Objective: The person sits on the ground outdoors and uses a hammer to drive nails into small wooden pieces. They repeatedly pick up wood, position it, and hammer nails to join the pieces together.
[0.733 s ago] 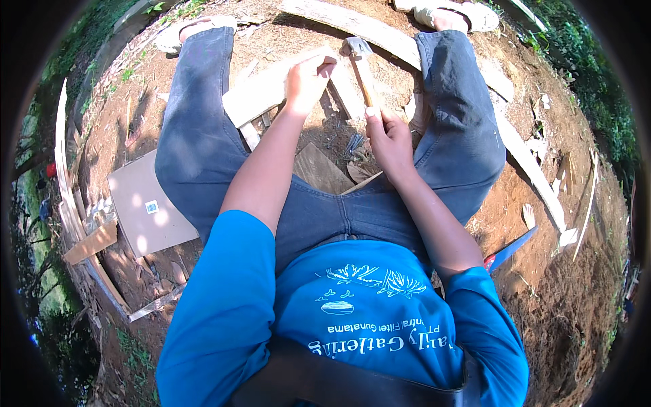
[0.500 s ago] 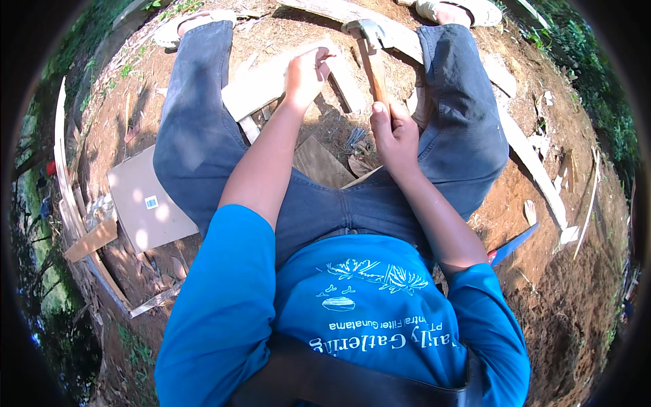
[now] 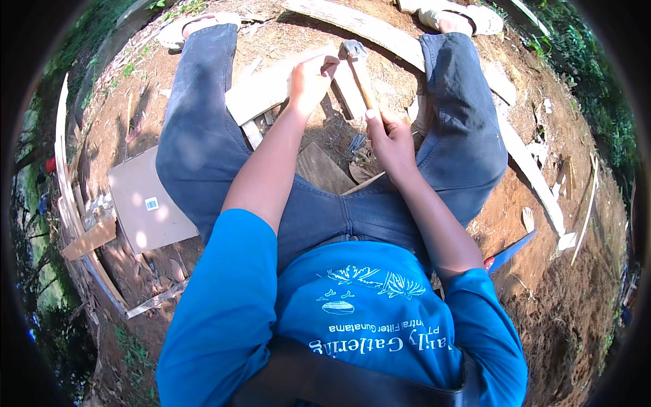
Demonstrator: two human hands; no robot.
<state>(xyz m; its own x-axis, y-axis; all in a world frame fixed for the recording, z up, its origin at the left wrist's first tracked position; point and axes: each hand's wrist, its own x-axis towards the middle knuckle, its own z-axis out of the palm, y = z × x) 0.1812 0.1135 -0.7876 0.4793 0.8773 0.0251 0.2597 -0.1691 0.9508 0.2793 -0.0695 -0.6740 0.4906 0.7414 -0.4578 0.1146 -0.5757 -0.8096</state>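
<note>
My right hand [image 3: 393,144] is wrapped round the wooden handle of a hammer [image 3: 363,83]. The hammer's metal head is low, right beside the fingertips of my left hand [image 3: 310,83]. That left hand is closed in a pinch over the end of a pale wooden board [image 3: 261,89]; whatever sits between its fingers is too small to make out. Under the hammer a narrow wood piece [image 3: 348,93] slants toward me. A small heap of nails [image 3: 356,142] lies on the ground between my legs, near a flat brown board [image 3: 322,167].
To my right lies a saw [image 3: 512,251] with a blue blade, partly behind my arm. A beige panel [image 3: 146,217] rests at my left, beside a short plank [image 3: 91,239]. Long curved-looking planks lie ahead [image 3: 359,24] and on the right [image 3: 532,169].
The hammer head has swung down and left, closer to the left fingertips. My right hand has shifted slightly left with it, while the left hand stays nearly in place.
</note>
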